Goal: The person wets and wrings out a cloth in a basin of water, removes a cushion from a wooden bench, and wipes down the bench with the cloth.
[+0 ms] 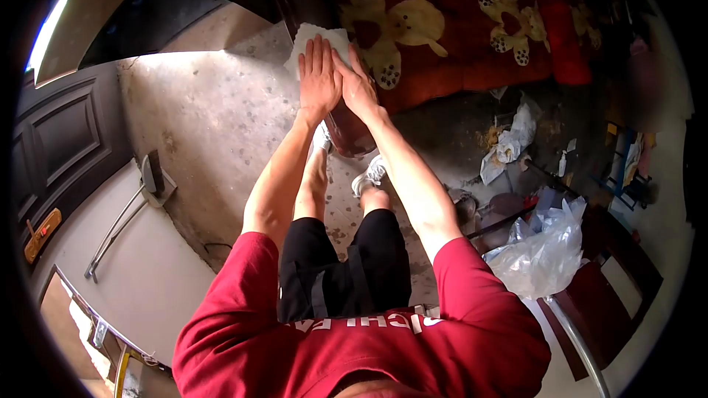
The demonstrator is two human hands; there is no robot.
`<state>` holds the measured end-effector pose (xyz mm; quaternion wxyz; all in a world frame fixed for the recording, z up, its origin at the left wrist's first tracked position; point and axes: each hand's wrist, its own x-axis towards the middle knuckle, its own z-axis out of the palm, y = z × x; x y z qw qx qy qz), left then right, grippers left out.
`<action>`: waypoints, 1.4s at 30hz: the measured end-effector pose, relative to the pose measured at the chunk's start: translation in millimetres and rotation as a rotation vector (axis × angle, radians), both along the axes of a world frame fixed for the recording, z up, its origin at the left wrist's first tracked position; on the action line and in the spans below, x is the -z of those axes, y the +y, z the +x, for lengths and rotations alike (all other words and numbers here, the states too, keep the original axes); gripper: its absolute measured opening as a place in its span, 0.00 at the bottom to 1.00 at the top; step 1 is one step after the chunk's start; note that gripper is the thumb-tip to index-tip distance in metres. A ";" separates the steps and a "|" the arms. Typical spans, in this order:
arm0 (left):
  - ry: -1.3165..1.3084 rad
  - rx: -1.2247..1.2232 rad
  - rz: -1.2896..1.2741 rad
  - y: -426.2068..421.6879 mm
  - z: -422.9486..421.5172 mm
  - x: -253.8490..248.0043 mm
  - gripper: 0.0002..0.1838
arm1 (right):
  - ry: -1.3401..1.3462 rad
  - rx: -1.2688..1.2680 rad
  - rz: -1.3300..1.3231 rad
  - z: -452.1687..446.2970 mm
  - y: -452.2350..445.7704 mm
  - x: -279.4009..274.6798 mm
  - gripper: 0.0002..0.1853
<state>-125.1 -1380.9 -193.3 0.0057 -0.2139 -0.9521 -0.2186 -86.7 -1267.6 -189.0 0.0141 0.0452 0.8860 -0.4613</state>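
Note:
A thin white wipe point(300, 46), paper or cloth I cannot tell, lies on the end of a dark, glossy wooden armrest point(348, 133). My left hand point(319, 82) is flat on the wipe, fingers stretched forward and close together. Beside it, my right hand point(357, 87) rests with straight fingers along the wipe's right edge, its thumb side touching my left hand. Neither hand is curled around anything. Both palms face down, so their undersides are hidden.
Right of the armrest stretches a red seat cover point(464, 37) with bear figures. A crumpled plastic bag point(546, 250) sits at the right, near scattered litter point(509, 140) on the floor. A dustpan point(156, 180) stands by the left wall, below a dark panelled door point(66, 129).

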 end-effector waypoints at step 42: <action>-0.141 -0.089 0.026 -13.5 -129.4 21.2 0.35 | 0.071 -0.016 0.316 -150.5 -25.5 -13.2 0.25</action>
